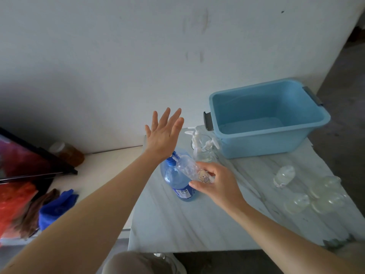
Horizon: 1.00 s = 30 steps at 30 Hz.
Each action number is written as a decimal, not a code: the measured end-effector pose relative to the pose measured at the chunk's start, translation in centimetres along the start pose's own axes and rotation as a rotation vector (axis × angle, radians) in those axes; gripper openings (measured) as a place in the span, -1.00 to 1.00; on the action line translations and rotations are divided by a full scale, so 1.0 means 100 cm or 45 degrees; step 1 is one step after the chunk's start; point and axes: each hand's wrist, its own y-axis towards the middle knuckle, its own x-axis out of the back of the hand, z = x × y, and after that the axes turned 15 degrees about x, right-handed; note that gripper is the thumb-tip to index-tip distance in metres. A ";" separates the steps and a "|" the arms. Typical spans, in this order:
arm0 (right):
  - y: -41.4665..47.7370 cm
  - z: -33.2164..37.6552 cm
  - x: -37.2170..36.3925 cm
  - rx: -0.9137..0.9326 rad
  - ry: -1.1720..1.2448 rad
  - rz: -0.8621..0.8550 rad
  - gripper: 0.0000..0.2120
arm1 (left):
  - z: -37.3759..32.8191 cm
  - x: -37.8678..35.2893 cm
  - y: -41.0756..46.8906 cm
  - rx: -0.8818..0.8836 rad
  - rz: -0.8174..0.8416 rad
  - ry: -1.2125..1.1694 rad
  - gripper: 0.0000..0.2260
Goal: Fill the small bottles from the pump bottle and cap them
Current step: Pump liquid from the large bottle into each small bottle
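Observation:
A large blue pump bottle (178,180) stands on the marble table (177,224). My left hand (163,133) is over its pump head, fingers straight and spread, the heel of the palm on the pump. My right hand (215,182) grips a small clear bottle (189,167) with a cartoon sticker, tilted so its mouth meets the blue spout. Several more small clear bottles (316,194) sit in a cluster at the right of the table. White pump caps (197,139) stand in a clear glass behind the big bottle.
A light blue plastic tub (266,119) with grey handles stands at the back right. Left of the table is a lower white surface with a blue cloth (55,206), a brown cloth, a jar (67,153) and a dark-framed picture. A wall rises right behind.

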 end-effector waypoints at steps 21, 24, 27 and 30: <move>-0.007 -0.015 -0.005 -0.073 0.010 0.026 -0.61 | 0.010 -0.022 0.000 0.078 0.059 -0.065 -0.42; -0.006 -0.011 -0.003 -0.077 -0.005 0.030 -0.62 | 0.009 -0.019 -0.001 0.068 0.055 -0.031 -0.41; -0.003 -0.007 -0.001 -0.048 0.006 0.015 -0.64 | 0.003 -0.010 -0.001 0.030 0.015 -0.021 -0.39; -0.001 -0.004 0.001 -0.025 0.000 0.003 -0.60 | 0.001 -0.002 0.001 -0.043 -0.043 0.005 -0.47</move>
